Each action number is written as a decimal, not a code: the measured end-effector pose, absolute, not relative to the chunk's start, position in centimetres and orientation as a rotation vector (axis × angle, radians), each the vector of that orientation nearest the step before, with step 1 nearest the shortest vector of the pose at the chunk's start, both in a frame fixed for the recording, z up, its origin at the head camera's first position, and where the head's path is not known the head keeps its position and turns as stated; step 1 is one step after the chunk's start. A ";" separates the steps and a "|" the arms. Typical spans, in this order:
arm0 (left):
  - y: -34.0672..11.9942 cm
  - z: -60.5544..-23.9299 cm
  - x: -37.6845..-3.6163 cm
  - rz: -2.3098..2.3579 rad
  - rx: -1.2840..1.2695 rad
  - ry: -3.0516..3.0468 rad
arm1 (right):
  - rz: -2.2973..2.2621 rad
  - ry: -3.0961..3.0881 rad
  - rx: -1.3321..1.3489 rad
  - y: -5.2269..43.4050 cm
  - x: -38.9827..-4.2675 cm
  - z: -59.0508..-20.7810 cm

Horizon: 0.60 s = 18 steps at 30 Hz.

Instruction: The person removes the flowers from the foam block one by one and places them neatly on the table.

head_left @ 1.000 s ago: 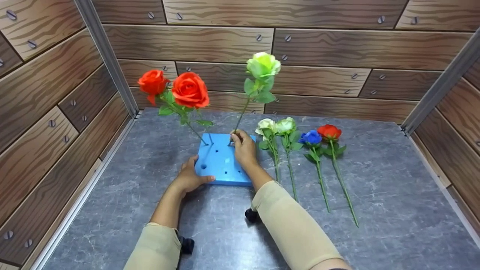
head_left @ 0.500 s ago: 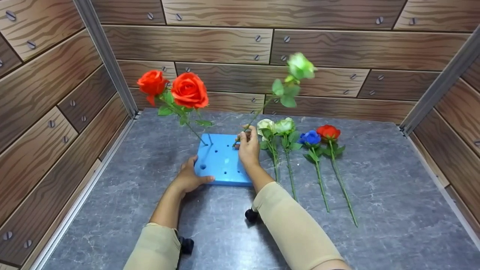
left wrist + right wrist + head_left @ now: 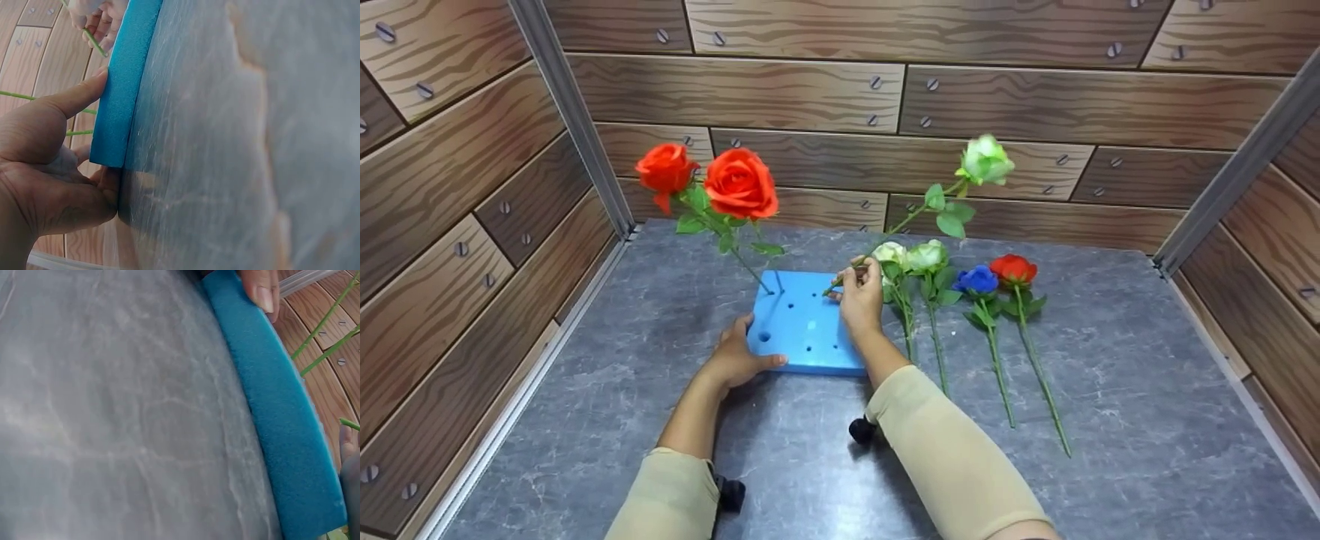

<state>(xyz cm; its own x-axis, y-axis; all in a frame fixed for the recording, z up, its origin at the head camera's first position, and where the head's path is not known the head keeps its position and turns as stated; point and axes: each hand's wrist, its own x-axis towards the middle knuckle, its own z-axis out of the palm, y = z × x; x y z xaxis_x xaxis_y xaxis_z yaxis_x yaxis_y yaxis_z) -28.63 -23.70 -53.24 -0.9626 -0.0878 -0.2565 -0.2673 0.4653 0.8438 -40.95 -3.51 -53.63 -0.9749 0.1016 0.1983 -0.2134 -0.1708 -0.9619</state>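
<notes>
Blue foam block (image 3: 807, 324) lies flat on the grey marbled worktop (image 3: 1110, 420), several holes in its top face. Left hand (image 3: 735, 358) rests against the block's near-left corner, thumb laid along the near edge and fingers straight on the side; in the left wrist view the thumb (image 3: 79, 95) presses the block's edge (image 3: 121, 95), nothing gripped.

Right hand (image 3: 861, 296) sits at the block's far-right corner, fingers pinching the lower stem of a pale green rose (image 3: 985, 160). Stem leans steeply to the right, bloom high over the worktop, its cut end just over the block's far edge; cannot tell whether it sits in a hole.

Two red roses (image 3: 739, 182) stand in the block's far-left holes, tilted left.

Just right of the block, four roses lie flat side by side, blooms toward the wall: cream rose (image 3: 889, 253), light green rose (image 3: 927, 256), blue rose (image 3: 977, 280), small red rose (image 3: 1014, 268)
</notes>
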 end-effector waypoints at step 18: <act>-23.4 -53.2 -28.8 1.488 -0.327 2.524 | 2.326 -2.198 0.181 -1.0 -39.2 -49.7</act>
